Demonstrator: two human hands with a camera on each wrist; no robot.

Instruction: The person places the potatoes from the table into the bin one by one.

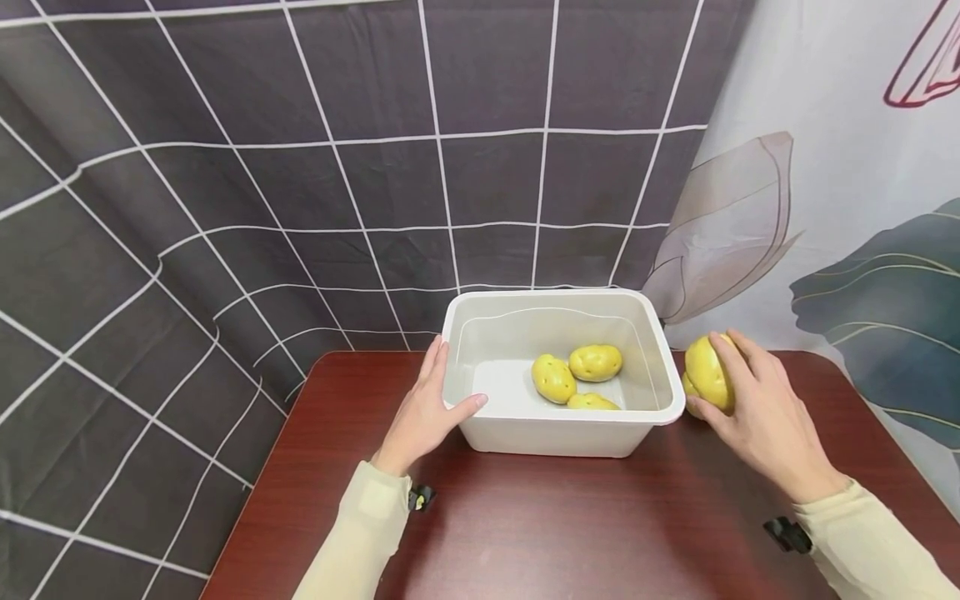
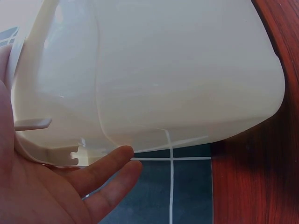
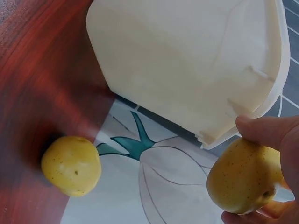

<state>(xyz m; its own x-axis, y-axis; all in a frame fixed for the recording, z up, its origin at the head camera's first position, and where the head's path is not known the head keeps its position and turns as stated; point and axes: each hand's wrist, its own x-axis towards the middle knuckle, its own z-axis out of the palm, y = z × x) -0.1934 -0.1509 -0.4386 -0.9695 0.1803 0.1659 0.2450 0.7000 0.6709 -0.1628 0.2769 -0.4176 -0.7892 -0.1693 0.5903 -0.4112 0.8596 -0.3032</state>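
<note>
A pale plastic bin (image 1: 555,433) stands on the table, with three yellow potatoes inside: one at left (image 1: 553,379), one behind (image 1: 596,363) and one half hidden by the front wall (image 1: 592,402). My left hand (image 1: 423,408) rests against its left side, thumb over the rim, fingers fairly straight along the outside. To the right of the bin, my right hand (image 1: 768,412) holds a yellow potato (image 3: 245,175) between thumb and fingers, raised above the tabletop. Another potato (image 3: 71,165) lies on the table below it, mostly covered by the held one in the head view.
The reddish-brown wooden table (image 1: 525,525) ends just behind the bin. A dark grid-patterned cloth (image 1: 487,183) hangs behind and at left, and a white cloth with leaf prints (image 1: 750,233) hangs at the right.
</note>
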